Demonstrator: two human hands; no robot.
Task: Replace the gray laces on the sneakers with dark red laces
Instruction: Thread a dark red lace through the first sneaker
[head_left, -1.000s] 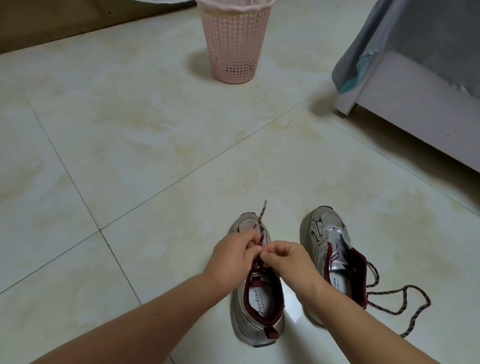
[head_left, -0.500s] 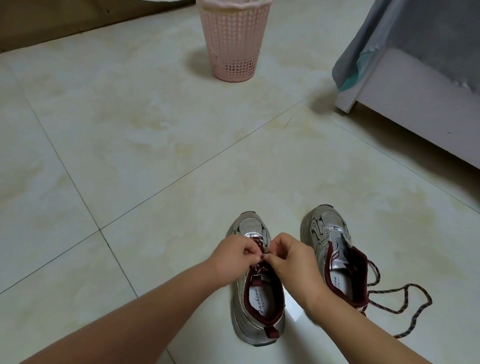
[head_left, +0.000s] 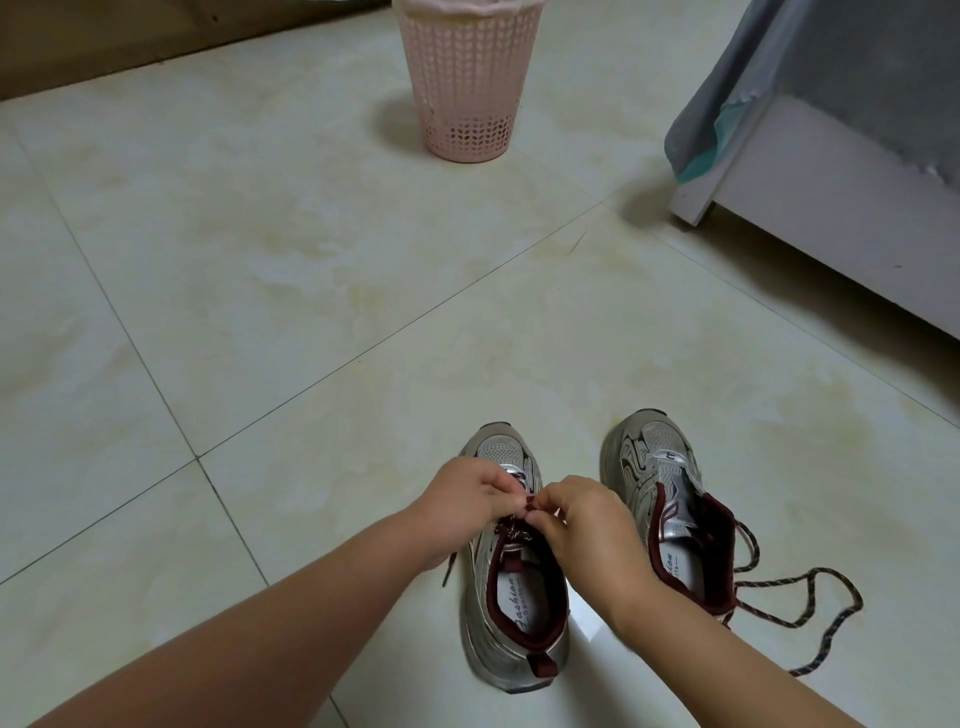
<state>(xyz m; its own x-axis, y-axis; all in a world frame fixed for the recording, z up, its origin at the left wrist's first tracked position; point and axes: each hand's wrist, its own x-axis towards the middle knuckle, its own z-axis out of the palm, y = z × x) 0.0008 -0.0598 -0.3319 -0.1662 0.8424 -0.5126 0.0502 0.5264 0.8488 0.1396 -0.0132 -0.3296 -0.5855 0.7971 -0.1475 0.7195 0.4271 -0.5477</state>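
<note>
**Inspector:** Where is the work?

**Assistant:** On the near silver-grey mesh sneaker with maroon lining (head_left: 511, 587), on the cream tiled floor (head_left: 311, 270). The left hand (head_left: 462, 506) and right hand (head_left: 587, 525) each pinch the dark red braided lace (head_left: 529, 503) at the upper eyelets.

**Inspector:** Handling?

**Assistant:** Judged limp, light and slippery; take it near the stiff tip. Eyelet detail is probably hidden. The right-hand sneaker (head_left: 670, 499) trails a speckled dark red cord (head_left: 810, 618).

A pink perforated basket (head_left: 469, 83) stands on the cream tiled floor (head_left: 260, 270), well apart from a grey-draped white furniture corner (head_left: 831, 197).
</note>
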